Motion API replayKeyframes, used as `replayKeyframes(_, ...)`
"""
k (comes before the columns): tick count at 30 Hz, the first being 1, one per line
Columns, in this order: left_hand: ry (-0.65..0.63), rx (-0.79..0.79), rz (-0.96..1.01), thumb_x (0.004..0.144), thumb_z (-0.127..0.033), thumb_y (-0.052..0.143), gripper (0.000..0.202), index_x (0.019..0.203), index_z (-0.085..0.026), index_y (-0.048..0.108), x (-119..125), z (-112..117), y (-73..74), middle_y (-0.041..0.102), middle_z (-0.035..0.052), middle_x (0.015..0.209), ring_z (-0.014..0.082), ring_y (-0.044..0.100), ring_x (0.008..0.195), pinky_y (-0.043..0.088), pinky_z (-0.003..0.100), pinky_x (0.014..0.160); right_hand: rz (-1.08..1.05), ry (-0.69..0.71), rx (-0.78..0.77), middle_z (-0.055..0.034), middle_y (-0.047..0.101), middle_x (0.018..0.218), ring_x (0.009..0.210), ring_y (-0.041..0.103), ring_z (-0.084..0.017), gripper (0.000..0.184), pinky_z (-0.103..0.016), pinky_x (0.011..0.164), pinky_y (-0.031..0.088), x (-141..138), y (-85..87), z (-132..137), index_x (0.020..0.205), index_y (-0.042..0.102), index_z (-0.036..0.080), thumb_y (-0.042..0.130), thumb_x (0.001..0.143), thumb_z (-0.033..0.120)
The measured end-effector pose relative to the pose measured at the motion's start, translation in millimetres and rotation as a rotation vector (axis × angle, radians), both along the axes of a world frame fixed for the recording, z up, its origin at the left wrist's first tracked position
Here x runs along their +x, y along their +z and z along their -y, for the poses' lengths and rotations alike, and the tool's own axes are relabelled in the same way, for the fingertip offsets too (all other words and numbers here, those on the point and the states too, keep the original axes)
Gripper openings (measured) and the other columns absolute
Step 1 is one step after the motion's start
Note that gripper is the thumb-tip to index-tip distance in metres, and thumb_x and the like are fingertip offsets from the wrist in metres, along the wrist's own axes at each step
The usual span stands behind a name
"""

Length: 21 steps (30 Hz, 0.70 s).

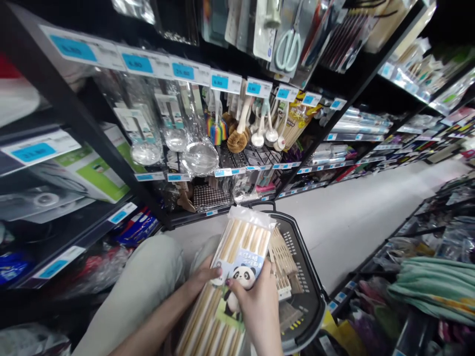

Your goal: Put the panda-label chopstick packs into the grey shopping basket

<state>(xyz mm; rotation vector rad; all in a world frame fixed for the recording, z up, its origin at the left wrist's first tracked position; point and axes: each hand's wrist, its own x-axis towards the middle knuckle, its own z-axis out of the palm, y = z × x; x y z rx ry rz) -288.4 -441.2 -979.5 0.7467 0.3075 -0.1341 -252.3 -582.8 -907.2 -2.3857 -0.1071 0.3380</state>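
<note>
Both hands point(237, 291) gripping chopstick pack point(230, 277), long axis pointing up-right twd basket point(304, 277).

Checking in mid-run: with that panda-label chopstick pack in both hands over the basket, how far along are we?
Done: a wooden rack-like item already lies in the black shopping basket.
In hand: the chopstick pack is held above the basket, the left hand at its left edge, the right hand over its panda label.
Left: the pack is not yet in the basket; it is held over the rim.
</note>
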Motion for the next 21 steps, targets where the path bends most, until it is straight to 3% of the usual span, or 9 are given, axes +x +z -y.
replayKeyframes(3, 0.052, 0.029, 0.021, 0.054, -0.059, 0.084, 0.079, 0.112, -0.013, 0.059, 2.5, 1.2, -7.2, 0.069, 0.0110, 0.091, 0.0300, 0.066, 0.087, 0.050, 0.028, 0.067, -0.004, -0.017, 0.074, -0.0100, 0.067, 0.097, 0.088, 0.063, -0.027, 0.044, -0.033, 0.073, 0.049, 5.6, -3.6, 4.2, 0.102, 0.055, 0.017, 0.069, 0.065, 0.038)
replayKeyframes(7, 0.076, 0.024, -0.005, 0.051, -0.058, 0.087, 0.076, 0.107, -0.013, 0.060, 1.7, 1.4, -14.0, 0.069, 0.0119, 0.093, 0.0317, 0.065, 0.092, 0.051, 0.030, 0.072, -0.013, -0.122, 0.210, -0.0075, 0.070, 0.093, 0.082, 0.065, -0.023, 0.044, -0.031, 0.071, 0.050, 14.3, 1.8, 29.3, 0.103, 0.057, 0.018, 0.069, 0.069, 0.042)
replayKeyframes(12, 0.061, -0.012, -0.050, 0.060, -0.040, 0.087, 0.055, 0.102, -0.014, 0.064, -4.1, -4.1, -4.8, 0.071, 0.0071, 0.086, 0.0270, 0.067, 0.082, 0.052, 0.029, 0.071, -0.031, -0.377, 0.574, -0.0069, 0.071, 0.095, 0.078, 0.066, -0.022, 0.052, -0.033, 0.071, 0.053, 46.8, 6.0, 112.9, 0.103, 0.057, 0.019, 0.076, 0.064, 0.047)
replayKeyframes(14, 0.060, -0.037, -0.055, 0.059, -0.040, 0.087, 0.050, 0.096, -0.014, 0.066, -4.6, -6.9, -2.9, 0.071, 0.0052, 0.080, 0.0250, 0.067, 0.076, 0.052, 0.028, 0.068, -0.039, -0.392, 0.655, -0.0068, 0.071, 0.090, 0.078, 0.067, -0.022, 0.049, -0.035, 0.075, 0.053, 63.3, -0.6, 152.5, 0.096, 0.061, 0.019, 0.080, 0.059, 0.044)
replayKeyframes(17, 0.065, -0.067, -0.069, 0.057, -0.042, 0.087, 0.046, 0.090, -0.016, 0.068, -2.8, -8.9, -5.2, 0.071, 0.0042, 0.078, 0.0247, 0.068, 0.075, 0.053, 0.028, 0.067, -0.096, -0.092, 0.560, -0.0098, 0.071, 0.085, 0.092, 0.065, -0.027, 0.033, -0.042, 0.091, 0.047, 82.8, -25.9, 195.2, 0.072, 0.065, 0.018, 0.083, 0.053, 0.039)
replayKeyframes(19, 0.074, -0.078, -0.083, 0.055, -0.042, 0.088, 0.046, 0.088, -0.016, 0.067, -1.3, -8.6, -7.3, 0.072, 0.0040, 0.078, 0.0252, 0.068, 0.076, 0.053, 0.029, 0.067, -0.211, 0.144, 0.464, -0.0110, 0.071, 0.086, 0.104, 0.060, -0.029, 0.026, -0.045, 0.098, 0.042, 89.4, -54.8, 210.1, 0.065, 0.066, 0.019, 0.082, 0.055, 0.036)
replayKeyframes(21, 0.078, -0.081, -0.092, 0.053, -0.043, 0.089, 0.048, 0.085, -0.015, 0.067, -0.5, -7.8, -7.3, 0.071, 0.0046, 0.077, 0.0251, 0.068, 0.074, 0.052, 0.028, 0.064, -0.347, 0.252, 0.388, -0.0118, 0.069, 0.097, 0.110, 0.057, -0.029, 0.022, -0.044, 0.098, 0.041, 90.7, -91.7, 218.6, 0.066, 0.067, 0.019, 0.080, 0.057, 0.034)
